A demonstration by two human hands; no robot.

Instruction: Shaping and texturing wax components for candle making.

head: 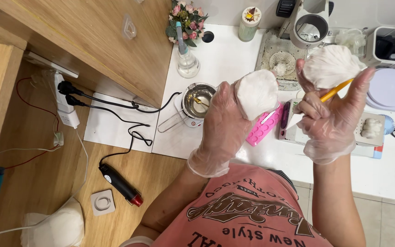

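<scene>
A gloved left hand (222, 128) is gripping a white shell-shaped cast (256, 93) above the bench (225, 59); the right hand (328, 119), fingers closed, is pinching its ribbed twin (330, 66) and a yellow tool (337, 89). Both pieces are looking stiff, light and chip-prone, best held by thick edges.

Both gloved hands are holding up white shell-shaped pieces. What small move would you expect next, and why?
Probably bringing the two pieces together, face to face. The left hand holds one white shell half and the right hand holds the other shell half, raised apart above the white table. The right hand also pinches a yellow tool, so a touch-up could come first.
</scene>
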